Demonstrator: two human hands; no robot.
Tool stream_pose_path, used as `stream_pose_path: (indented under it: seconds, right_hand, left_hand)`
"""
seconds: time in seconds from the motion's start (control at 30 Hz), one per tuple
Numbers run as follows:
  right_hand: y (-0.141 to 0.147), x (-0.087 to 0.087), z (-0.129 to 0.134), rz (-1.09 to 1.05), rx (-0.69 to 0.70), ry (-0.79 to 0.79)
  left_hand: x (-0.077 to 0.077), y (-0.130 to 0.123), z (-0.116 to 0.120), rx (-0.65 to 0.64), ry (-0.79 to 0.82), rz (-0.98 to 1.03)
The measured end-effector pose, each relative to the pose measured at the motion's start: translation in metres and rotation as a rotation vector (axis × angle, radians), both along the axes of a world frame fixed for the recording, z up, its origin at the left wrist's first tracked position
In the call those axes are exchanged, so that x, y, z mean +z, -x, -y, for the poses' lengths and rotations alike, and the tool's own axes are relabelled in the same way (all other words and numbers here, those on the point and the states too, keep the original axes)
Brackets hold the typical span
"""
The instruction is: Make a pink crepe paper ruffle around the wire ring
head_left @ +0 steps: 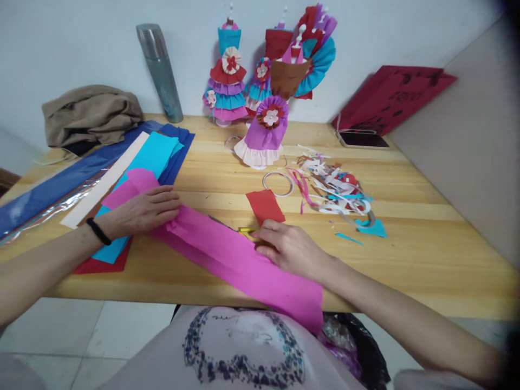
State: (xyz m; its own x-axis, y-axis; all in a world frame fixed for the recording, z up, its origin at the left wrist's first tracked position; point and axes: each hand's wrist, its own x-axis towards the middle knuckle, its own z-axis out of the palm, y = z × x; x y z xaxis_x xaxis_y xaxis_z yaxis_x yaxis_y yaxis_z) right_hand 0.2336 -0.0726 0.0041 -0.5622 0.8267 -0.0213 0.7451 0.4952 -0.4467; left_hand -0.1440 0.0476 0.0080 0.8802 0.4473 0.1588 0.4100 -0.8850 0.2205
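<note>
"Where's the paper you're working on?"

"The pink crepe-paper strip (244, 265) runs slantwise across the wooden tabletop (426, 249), its near end drooping over the front edge towards my shirt (244, 346)."

"And your fingers?"

"My left hand (150, 210) lies palm-down on the far part of the strip, fingers close together. The tips are hidden, so I can't tell whether they pinch it or only press. My right hand (290, 246) is curled at the strip's upper edge, fingertips beside a yellow-handled tool (245, 230), perhaps scissors. I can't tell if they grip it."

"Which step is this?"

"Handling and steadying the strip, I'd judge, with the tool close by. A red paper piece (266, 208) lies just beyond my right fingers."

"What does the next move call for?"

"A steady left hand, I'd say, so the strip doesn't slide off the edge, and a sure right-hand hold, on paper or tool, without creasing the crepe."
</note>
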Motion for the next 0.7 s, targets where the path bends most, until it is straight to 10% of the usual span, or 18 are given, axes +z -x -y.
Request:
stream_pose_path:
  seconds: [0.53,0.7]
  right_hand:
    - [0.007,0.006,-0.032,0.372,-0.249,-0.039]
    - [0.017,-0.005,-0.062,0.168,-0.310,-0.045]
  left_hand:
    - [-0.017,0.023,0.007,-0.153,-0.175,0.065]
    - [-0.017,0.008,0.009,-0.145,-0.222,0.059]
